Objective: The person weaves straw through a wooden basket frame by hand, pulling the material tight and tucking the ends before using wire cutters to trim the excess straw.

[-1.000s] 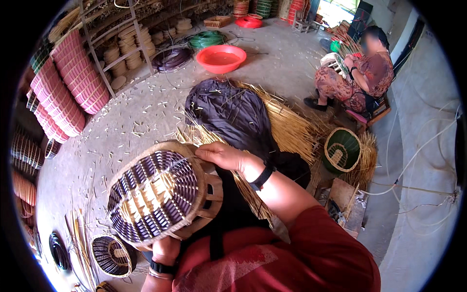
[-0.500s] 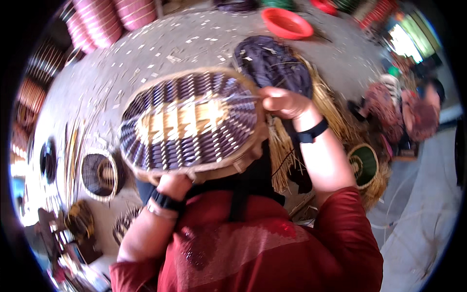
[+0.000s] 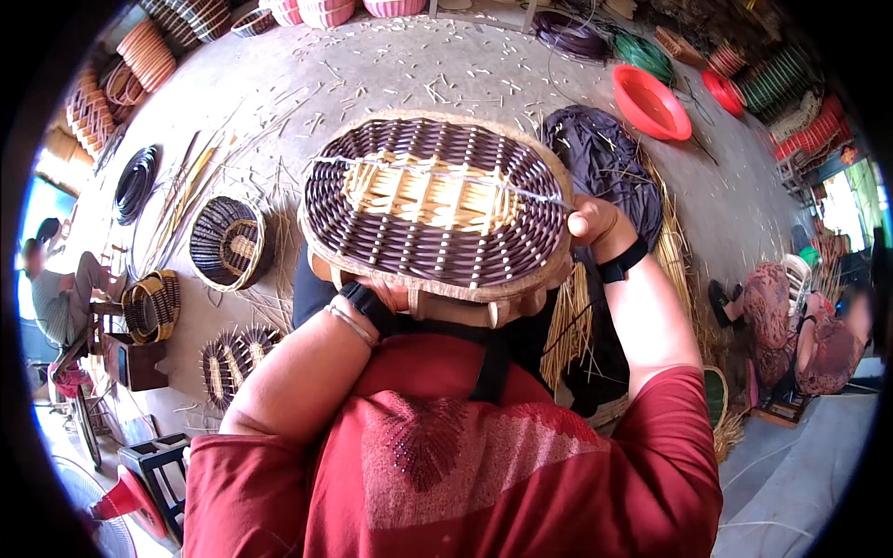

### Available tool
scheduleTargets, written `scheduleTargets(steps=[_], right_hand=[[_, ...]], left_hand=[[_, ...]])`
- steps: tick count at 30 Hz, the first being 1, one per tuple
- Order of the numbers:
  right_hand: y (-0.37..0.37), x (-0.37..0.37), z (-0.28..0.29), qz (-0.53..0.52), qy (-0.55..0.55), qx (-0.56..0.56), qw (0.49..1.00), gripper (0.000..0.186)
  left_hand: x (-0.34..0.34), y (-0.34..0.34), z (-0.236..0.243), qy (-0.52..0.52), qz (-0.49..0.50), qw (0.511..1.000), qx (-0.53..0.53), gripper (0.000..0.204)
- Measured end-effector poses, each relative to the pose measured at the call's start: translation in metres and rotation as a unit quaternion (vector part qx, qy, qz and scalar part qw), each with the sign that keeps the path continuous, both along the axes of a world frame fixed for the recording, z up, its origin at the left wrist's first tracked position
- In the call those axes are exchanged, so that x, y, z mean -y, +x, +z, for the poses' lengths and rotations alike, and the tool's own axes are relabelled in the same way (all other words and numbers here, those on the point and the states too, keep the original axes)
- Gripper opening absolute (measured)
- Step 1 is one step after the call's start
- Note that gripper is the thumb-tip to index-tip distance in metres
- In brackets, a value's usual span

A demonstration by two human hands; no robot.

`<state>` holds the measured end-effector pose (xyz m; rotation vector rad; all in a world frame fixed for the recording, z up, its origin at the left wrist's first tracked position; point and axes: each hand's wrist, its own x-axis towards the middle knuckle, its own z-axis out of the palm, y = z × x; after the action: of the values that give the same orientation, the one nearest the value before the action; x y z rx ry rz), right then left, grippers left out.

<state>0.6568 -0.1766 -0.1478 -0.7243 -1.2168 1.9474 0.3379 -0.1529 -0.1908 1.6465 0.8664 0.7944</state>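
Observation:
An oval woven base point(image 3: 409, 256), dark purple-brown around a pale straw middle, faces up at chest height. Its light brown wooden-looking edge point(image 3: 437, 119) frames the weave, and short pieces jut below the near side. Across the weave runs a thin pale cord point(image 3: 419, 169), from the left edge toward my right thumb. My right hand point(image 3: 593, 223) is closed at the right edge, where the cord ends at the thumb. Under the near left edge, my left hand point(image 3: 389, 294) grips the woven piece; most of its fingers are hidden beneath it.
A dark basket point(image 3: 231, 244), a yellow-black basket point(image 3: 152, 307) and a spiky woven base point(image 3: 237, 363) lie left. Beyond my right hand are a dark cloth bundle point(image 3: 595, 149), straw point(image 3: 569, 321) and a red basin point(image 3: 651, 104). People sit at both sides; one person point(image 3: 777, 307) is right.
The view has shifted, so the woven piece and both hands appear farther right. Both hands keep their places on it, and the cord still crosses the weave.

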Motion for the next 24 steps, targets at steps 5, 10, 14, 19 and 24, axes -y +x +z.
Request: scheduleTargets(steps=[5, 10, 14, 19, 24], right_hand=[[-0.001, 0.002, 0.004, -0.003, 0.006, 0.012, 1.000, 0.100], [-0.007, 0.008, 0.002, -0.017, 0.007, 0.032, 0.999, 0.104], [-0.009, 0.018, 0.004, -0.035, 0.008, 0.048, 0.998, 0.108], [-0.012, 0.037, 0.005, -0.097, 0.020, 0.091, 0.991, 0.113], [-0.028, 0.076, 0.026, -0.288, 0.143, 0.268, 0.908, 0.070]], left_hand=[[0.002, 0.002, 0.004, 0.046, 0.009, 0.998, -0.036, 0.047], [0.002, -0.002, 0.006, 0.084, 0.016, 0.994, -0.066, 0.046], [0.013, -0.015, 0.009, 0.117, 0.013, 0.988, -0.096, 0.045], [0.025, -0.043, 0.015, 0.126, -0.025, 0.982, -0.137, 0.043], [0.053, -0.074, 0.026, -0.082, -0.042, 0.989, -0.118, 0.025]])
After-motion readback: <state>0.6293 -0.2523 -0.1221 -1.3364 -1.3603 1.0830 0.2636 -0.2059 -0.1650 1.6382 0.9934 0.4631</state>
